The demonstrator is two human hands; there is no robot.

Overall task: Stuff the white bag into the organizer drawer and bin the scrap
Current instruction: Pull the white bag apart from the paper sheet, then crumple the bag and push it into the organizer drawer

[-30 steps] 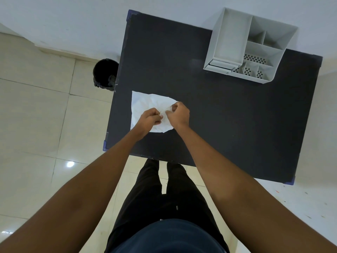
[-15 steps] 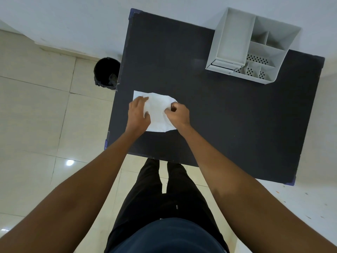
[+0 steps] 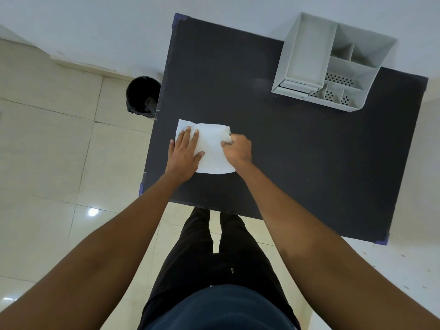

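Your legs in dark trousers [image 3: 214, 253] stand at the near edge of the tabletop [image 3: 297, 163], and both forearms reach forward over that edge toward its left side. Your left hand [image 3: 184, 153] lies palm down on the left part of the bag [image 3: 212, 148], fingers [image 3: 188, 136] stretched out and slightly spread, thumb out to the right on the white sheet, pressing it flat rather than gripping. Your right hand [image 3: 238, 148] is curled into a loose fist at the bag's right edge, fingers pinched together on a bunched bit of the white material there; whether that bit is a separate scrap or part of the bag cannot be told. The bag lies mostly flat on the tabletop, close to the left edge and about midway between its near and far edges. On the floor just beyond the left edge, touching or nearly touching the table's side, stands the bin [image 3: 142, 96], round, dark and lined with a black sack. At the far right corner sits the organizer [image 3: 309, 51], pale grey, with a long open tray, smaller compartments with perforated floors, and a drawer [image 3: 295, 85] at its near end that looks pushed in.
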